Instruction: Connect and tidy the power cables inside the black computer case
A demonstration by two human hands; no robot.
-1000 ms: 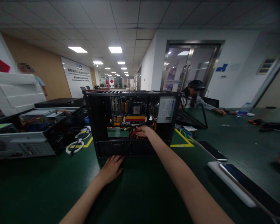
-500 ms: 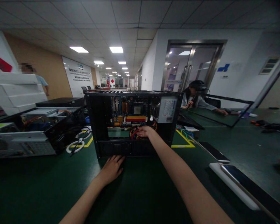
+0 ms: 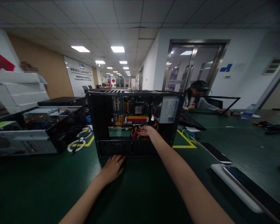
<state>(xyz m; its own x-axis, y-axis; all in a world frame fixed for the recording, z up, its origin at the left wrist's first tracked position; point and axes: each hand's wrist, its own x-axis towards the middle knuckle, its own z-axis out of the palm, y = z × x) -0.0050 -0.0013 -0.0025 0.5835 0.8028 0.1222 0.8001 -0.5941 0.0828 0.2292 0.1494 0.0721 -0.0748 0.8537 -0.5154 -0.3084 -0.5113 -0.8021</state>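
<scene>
An open black computer case (image 3: 115,148) stands upright in front of me. Inside it are a motherboard (image 3: 121,107) with red and yellow memory slots (image 3: 137,119), and a power supply (image 3: 170,109) at the upper right. My right hand (image 3: 145,131) reaches into the case, its fingers closed on a bundle of multicoloured cables (image 3: 134,133); the far side of the grip is hidden. My left hand (image 3: 113,168) rests on the green table with fingers stretched out, their tips at the bottom edge of the case.
Another opened computer case (image 3: 25,140) lies at left beside a coiled white cable (image 3: 76,146). Phones (image 3: 216,152) and a white slab (image 3: 235,186) lie at right. Across the table (image 3: 242,143) a person (image 3: 200,99) holds a black frame (image 3: 228,97) near a water bottle (image 3: 249,111).
My hands stay in nearly the same place, with the right still at the cables. The black frame by the person opposite has shifted back and left, uncovering the bottle. The view has turned slightly.
</scene>
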